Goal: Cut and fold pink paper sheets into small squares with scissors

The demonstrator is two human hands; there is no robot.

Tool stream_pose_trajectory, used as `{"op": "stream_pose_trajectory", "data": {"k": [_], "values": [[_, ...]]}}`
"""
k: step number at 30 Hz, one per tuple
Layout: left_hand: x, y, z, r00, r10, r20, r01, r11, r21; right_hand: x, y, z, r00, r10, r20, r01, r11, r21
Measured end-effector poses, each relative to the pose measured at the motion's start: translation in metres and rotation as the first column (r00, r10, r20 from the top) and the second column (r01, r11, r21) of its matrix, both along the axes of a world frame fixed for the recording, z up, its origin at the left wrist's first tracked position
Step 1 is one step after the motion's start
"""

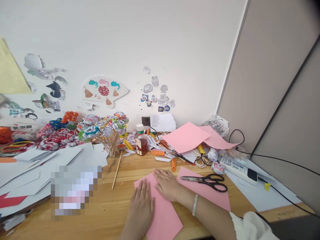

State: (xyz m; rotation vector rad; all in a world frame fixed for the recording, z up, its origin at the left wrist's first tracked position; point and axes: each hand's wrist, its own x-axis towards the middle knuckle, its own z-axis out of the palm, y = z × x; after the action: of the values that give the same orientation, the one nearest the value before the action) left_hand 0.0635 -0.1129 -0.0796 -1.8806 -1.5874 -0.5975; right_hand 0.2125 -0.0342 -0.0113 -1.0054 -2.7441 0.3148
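A pink sheet of paper lies on the wooden desk in front of me. My left hand lies flat on its left part, fingers stretched out. My right hand presses flat on the sheet's upper edge, fingers pointing left, with a bracelet on the wrist. Just right of it, black-handled scissors rest on a second pink sheet. Neither hand holds anything.
White paper sheets cover the desk's left. Paper flowers, wooden sticks, a small brown bottle, scraps and more pink paper crowd the back. A white power strip with cables lies at the right.
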Motion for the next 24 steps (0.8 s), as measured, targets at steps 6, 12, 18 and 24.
{"op": "stream_pose_trajectory", "data": {"k": [6, 12, 18, 24], "values": [[0.0, -0.001, 0.003, 1.0, 0.027, -0.006, -0.027, 0.998, -0.063, -0.003, 0.001, 0.005, 1.0, -0.029, -0.01, 0.03, 0.999, 0.014], [0.0, 0.0, 0.002, 0.995, 0.003, 0.102, 0.008, 0.994, -0.109, 0.06, -0.057, -0.002, 0.998, 0.059, -0.019, -0.056, 0.988, 0.145], [-0.002, -0.003, 0.007, 0.972, -0.011, 0.235, 0.052, 0.984, -0.168, 0.068, -0.08, -0.052, 0.979, 0.194, -0.062, -0.115, 0.78, 0.615], [-0.002, -0.011, 0.043, 0.582, 0.127, 0.803, 0.124, 0.962, -0.242, 0.057, -0.082, -0.049, 0.932, 0.248, -0.265, 0.007, 0.717, 0.697]]}}
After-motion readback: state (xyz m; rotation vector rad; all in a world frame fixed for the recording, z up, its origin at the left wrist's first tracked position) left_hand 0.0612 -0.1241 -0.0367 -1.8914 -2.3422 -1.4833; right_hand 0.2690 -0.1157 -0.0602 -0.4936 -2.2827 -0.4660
